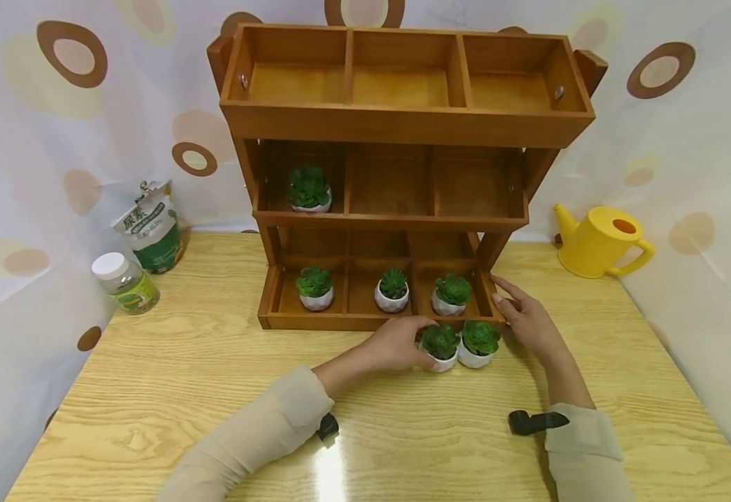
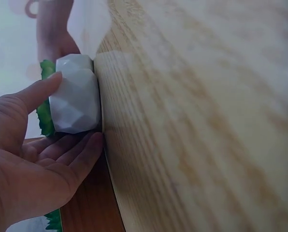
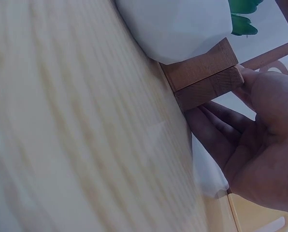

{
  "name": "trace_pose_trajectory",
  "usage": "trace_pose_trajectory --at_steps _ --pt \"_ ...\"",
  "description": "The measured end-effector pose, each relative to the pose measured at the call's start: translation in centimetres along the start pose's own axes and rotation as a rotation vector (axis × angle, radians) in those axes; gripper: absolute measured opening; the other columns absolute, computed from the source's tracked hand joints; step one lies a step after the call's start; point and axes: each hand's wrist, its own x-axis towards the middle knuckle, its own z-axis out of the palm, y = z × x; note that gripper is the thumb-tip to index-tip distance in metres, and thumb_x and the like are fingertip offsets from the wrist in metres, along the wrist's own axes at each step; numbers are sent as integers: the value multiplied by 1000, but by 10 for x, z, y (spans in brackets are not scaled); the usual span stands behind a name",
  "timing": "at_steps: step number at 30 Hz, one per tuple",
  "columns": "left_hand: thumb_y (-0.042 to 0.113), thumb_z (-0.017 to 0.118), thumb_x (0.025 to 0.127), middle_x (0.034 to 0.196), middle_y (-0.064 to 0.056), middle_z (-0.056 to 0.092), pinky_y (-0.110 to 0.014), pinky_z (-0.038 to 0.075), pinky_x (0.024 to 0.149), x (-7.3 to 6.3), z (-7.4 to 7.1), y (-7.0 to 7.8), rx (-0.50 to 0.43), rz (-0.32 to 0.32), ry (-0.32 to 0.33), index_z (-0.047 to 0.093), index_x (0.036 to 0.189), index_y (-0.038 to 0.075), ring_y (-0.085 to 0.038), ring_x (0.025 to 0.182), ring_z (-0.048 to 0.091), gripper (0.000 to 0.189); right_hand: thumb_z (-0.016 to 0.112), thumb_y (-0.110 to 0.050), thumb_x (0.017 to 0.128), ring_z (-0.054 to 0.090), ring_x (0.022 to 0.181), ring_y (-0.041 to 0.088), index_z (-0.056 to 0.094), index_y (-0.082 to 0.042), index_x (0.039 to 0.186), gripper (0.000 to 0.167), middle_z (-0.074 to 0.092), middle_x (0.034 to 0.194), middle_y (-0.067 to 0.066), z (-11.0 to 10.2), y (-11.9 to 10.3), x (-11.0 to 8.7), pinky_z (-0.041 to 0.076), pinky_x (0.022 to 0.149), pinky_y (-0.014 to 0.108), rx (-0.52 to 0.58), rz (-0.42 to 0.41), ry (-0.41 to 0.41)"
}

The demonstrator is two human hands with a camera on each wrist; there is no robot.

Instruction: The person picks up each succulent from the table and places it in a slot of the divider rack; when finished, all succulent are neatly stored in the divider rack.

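Observation:
My left hand holds a small potted succulent on the table, just before the shelf's front edge. In the left wrist view, the thumb lies on the faceted white pot with the fingers on its other side. A second succulent stands right beside it. Meanwhile my right hand grips the lower right end of the three-tier wooden plant shelf; the right wrist view shows thumb and fingers at its corner. The bottom tier holds three succulents, including a spiky one in the middle compartment.
One succulent sits in the middle tier's left compartment. A yellow watering can stands right of the shelf. On the left are a white-capped jar and a green-and-white pouch. Patterned sheeting rises behind the wooden table.

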Motion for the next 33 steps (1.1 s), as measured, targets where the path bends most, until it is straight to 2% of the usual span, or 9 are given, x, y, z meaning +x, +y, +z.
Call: trace_pose_trajectory --at_steps 10,17,20,26,33 --pt "37 85 81 126 2 70 -26 51 96 -6 -5 -4 -20 2 13 62 137 19 -14 115 63 63 37 -57 106 56 133 41 22 -33 163 63 49 151 26 1 0 1 47 106 54 0 6 -3" --pt "37 85 81 128 2 69 -29 52 97 -12 -12 -7 -93 -19 22 61 139 19 -16 117 63 65 37 -57 106 57 131 40 21 -33 163 63 50 150 25 0 1 1 50 102 47 -5 0 -5" --pt "37 85 81 126 3 70 -28 52 95 -16 -17 -7 -119 -11 30 61 139 19 -14 116 64 65 37 -56 106 57 132 41 21 -33 163 63 50 150 25 0 1 1 49 104 49 -2 1 -6" --pt "40 83 81 121 6 70 -27 53 91 -25 -34 -6 -158 19 55 61 139 22 -10 108 65 65 37 -56 106 56 133 42 21 -34 163 63 50 150 26 0 -1 0 45 109 56 11 10 -11" --pt "35 83 83 125 3 70 -29 56 91 -40 -68 3 -262 51 100 60 141 19 -14 111 68 64 37 -58 105 54 135 43 20 -35 163 64 48 152 26 0 -1 0 42 111 59 19 19 -14"
